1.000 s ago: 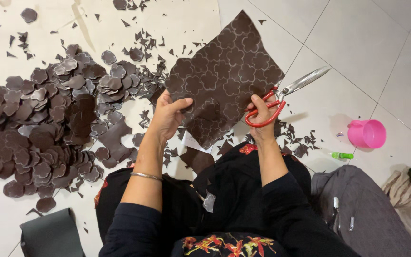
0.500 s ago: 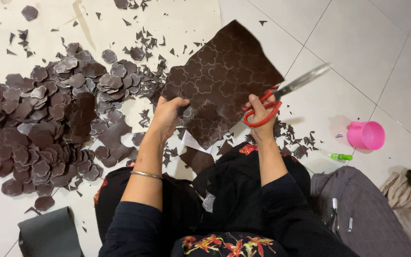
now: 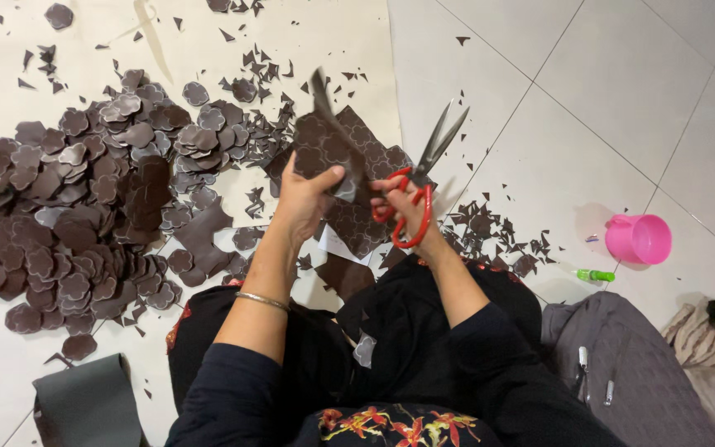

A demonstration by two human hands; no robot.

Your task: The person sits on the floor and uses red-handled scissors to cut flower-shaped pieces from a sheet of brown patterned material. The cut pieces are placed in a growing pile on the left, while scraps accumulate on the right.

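Note:
My left hand (image 3: 306, 197) grips a dark brown sheet (image 3: 337, 157) marked with flower outlines, turned nearly edge-on and tilted. My right hand (image 3: 407, 205) holds red-handled scissors (image 3: 424, 178) with the blades pointing up and slightly apart, right beside the sheet's edge. A big heap of brown cut-out flower shapes (image 3: 84, 199) lies to my left on a pale mat (image 3: 208, 33). Small brown scraps (image 3: 498, 236) are scattered on the floor to the right of my hands.
A pink cup (image 3: 639, 238) stands on the white tiled floor at the right, with a small green tube (image 3: 596, 275) near it. A grey bag (image 3: 639, 372) lies by my right knee. A grey folded sheet (image 3: 88, 406) rests at the lower left.
The brown sheet has swung from flat and facing me to nearly edge-on. The scissors have turned from pointing right to pointing up.

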